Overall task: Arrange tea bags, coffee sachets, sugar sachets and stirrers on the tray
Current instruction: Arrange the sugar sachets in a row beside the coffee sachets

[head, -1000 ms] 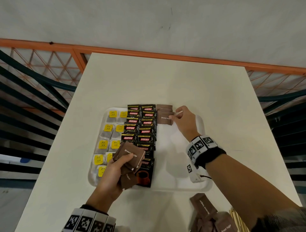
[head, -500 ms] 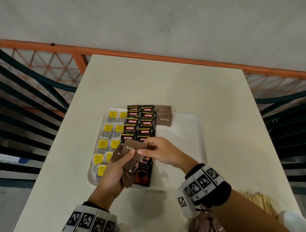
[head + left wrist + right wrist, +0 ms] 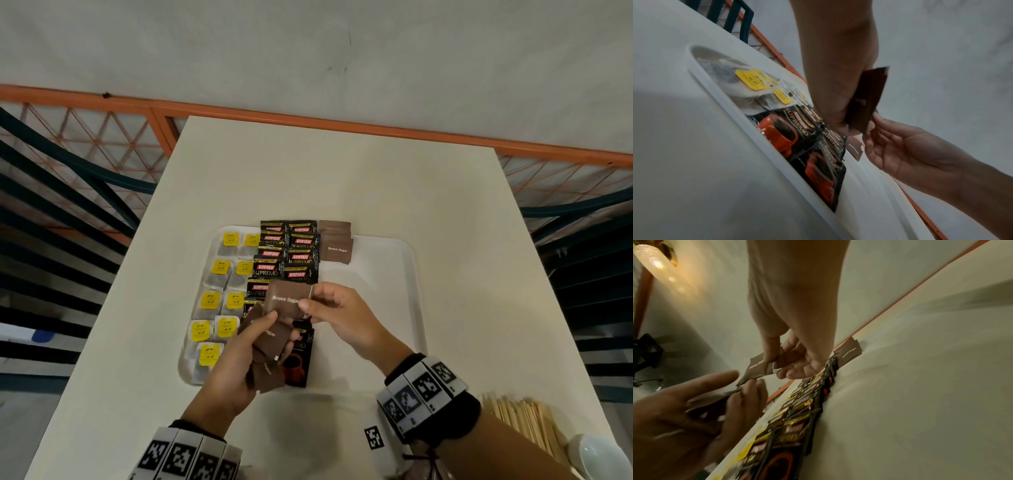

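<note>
One brown sugar sachet (image 3: 287, 300) now pinched by right hand (image 3: 337, 317) fingers, pulled from left hand's (image 3: 236, 363) clamped bundle (image 3: 270, 346), long axis across tray (image 3: 394, 260).

table (image 3: 342, 178): white | on it: tray (image 3: 394, 308), wooden stirrers (image 3: 520, 421), white bowl (image 3: 596, 455)

Tray (image 3: 407, 308) right half bare, coffee sachets (image 3: 284, 260) and tea bags (image 3: 219, 301) crowd the left

Overhead head view; close wrist views; shared tray (image 3: 411, 274).
</note>
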The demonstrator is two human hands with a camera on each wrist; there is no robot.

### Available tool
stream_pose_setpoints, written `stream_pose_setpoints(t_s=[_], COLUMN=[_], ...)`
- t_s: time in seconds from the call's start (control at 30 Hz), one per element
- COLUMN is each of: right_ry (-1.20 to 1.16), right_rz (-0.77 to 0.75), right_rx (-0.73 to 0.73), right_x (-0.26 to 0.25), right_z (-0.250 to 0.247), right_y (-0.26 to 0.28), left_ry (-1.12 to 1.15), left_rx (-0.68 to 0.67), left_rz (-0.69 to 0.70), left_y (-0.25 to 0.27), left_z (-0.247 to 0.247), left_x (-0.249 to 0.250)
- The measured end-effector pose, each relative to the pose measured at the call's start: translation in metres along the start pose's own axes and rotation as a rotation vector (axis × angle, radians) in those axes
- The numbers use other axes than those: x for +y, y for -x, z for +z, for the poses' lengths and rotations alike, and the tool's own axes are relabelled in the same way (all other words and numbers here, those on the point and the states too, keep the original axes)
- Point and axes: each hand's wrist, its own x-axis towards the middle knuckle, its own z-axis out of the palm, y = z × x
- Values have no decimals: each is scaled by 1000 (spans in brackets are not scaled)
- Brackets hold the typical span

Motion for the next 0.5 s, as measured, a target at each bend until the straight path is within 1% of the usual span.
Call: stream_pose_setpoints(t_s=[0.07,0.13,0.2,0.27,0.37,0.5], right_ry=[25,69,122,192,255,317], right_rz=[-9,-11,-2,25,81,102], right_rx=[92,239,387,474,495,456], right_x=[-3,-2,4,11,18,18], right_z=[-13,-30,-49,-65,-77,-78], right_y=[-6,-16,-28,-40,-54,-65], left_ry=[77,124,127,110,71,7], left_rx=[-24,-38,-43,-37,-32,16], left_rz=[3,21,23,21,31,25], left_y=[2,2,3,3,4,4], left_z=[-1,-4,-6,-9,-8,-7], left_x=[2,3,4,5,5,2])
